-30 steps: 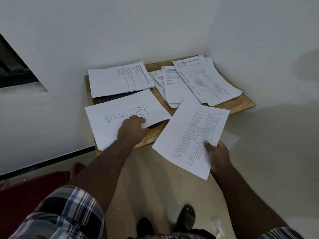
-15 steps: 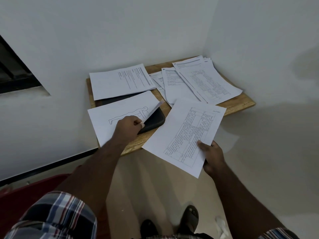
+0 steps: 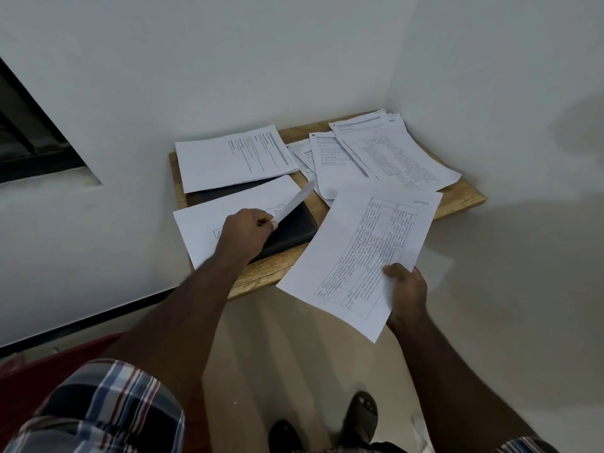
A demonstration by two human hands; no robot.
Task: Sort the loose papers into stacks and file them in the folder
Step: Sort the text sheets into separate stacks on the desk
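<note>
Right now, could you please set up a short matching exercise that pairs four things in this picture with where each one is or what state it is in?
Things:
1. table-printed sheet
2. drawing sheet
3. dark folder
4. fanned pile of papers

Places or states:
A. lying on the wooden table, partly under a sheet
B. held by the right hand, off the table's front edge
C. spread at the far right corner of the table
D. one edge lifted by the left hand

Pairs: 1-B, 2-D, 3-A, 4-C
</note>
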